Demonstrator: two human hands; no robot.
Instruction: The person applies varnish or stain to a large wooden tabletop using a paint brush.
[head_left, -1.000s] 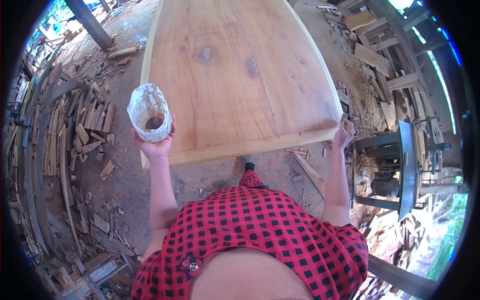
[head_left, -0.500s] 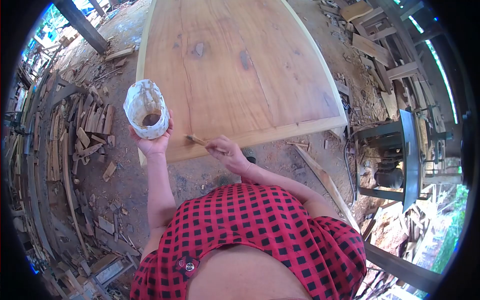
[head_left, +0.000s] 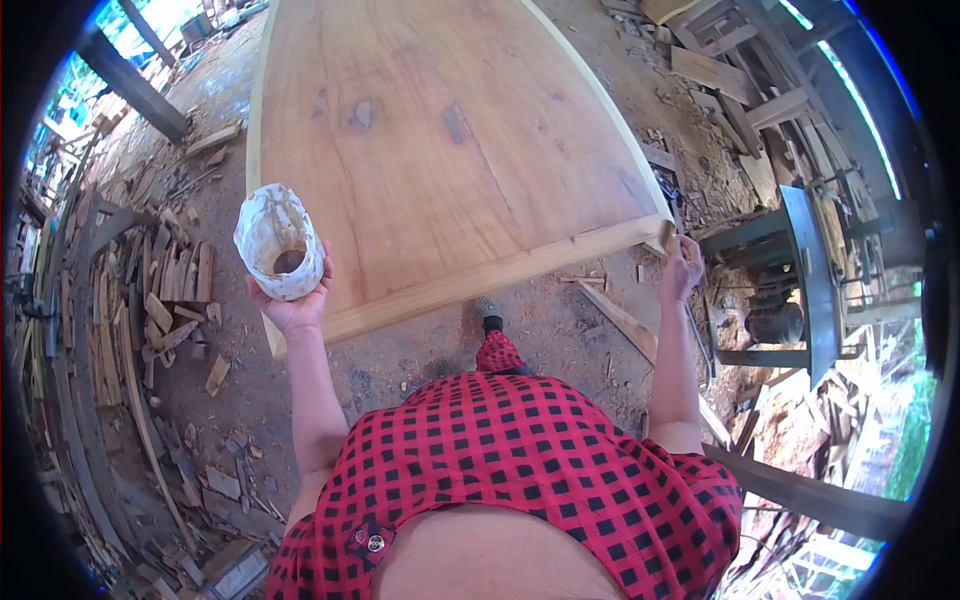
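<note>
A white, brown-stained container (head_left: 262, 238) with dark liquid at its bottom rests in my left hand (head_left: 303, 308), fingers wrapped round its lower side. It is held over the near left part of a large wooden tabletop (head_left: 400, 190) with a pale edge band. Out at the near right corner, my right hand (head_left: 684, 268) pinches a small brush (head_left: 667, 235). The bristles are right at the corner of the edge band, and the fingers hide much of the handle.
Stacked wood offcuts (head_left: 180, 265) lie on the left. To the right stands a metal machine frame (head_left: 808, 285) with a motor. A long plank (head_left: 622, 325) lies on the dirt floor near my right forearm. A wooden post (head_left: 130, 85) rises at the back left.
My right hand has swung right with the brush, from the middle of the near edge to the right corner. One foot has come forward into view. The left hand still holds the container.
</note>
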